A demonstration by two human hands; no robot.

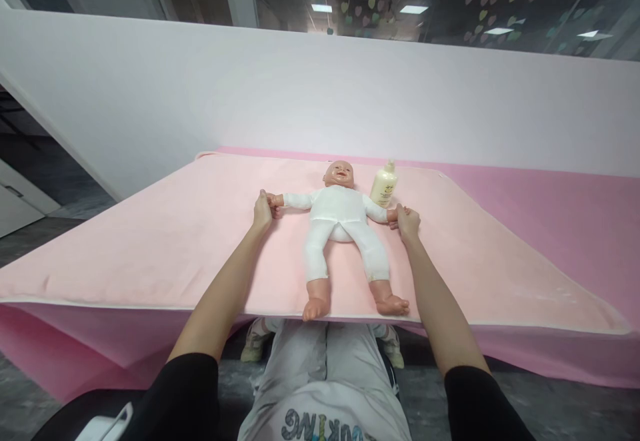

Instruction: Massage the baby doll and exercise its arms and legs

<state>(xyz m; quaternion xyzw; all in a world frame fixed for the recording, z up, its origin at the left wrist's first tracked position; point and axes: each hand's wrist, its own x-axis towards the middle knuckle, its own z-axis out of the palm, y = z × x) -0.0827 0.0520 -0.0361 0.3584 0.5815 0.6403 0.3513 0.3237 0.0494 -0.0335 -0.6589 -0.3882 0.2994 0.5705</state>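
Observation:
A baby doll (340,204) in a white cloth suit lies on its back, head toward the wall and bare feet near the table's front edge. Its arms are stretched out to both sides. My left hand (263,212) is closed round the doll's hand on the left. On the other side, my right hand (409,221) grips the doll's hand on the right. A pale yellow pump bottle (384,184) stands beside the doll's shoulder, just beyond my right hand. The parts of the doll's hands inside my fingers are hidden.
Under the doll, a light pink towel (165,241) covers the table, over a darker pink cloth (575,221). A white wall (320,94) rises behind, with glass above. My legs are below the table's front edge.

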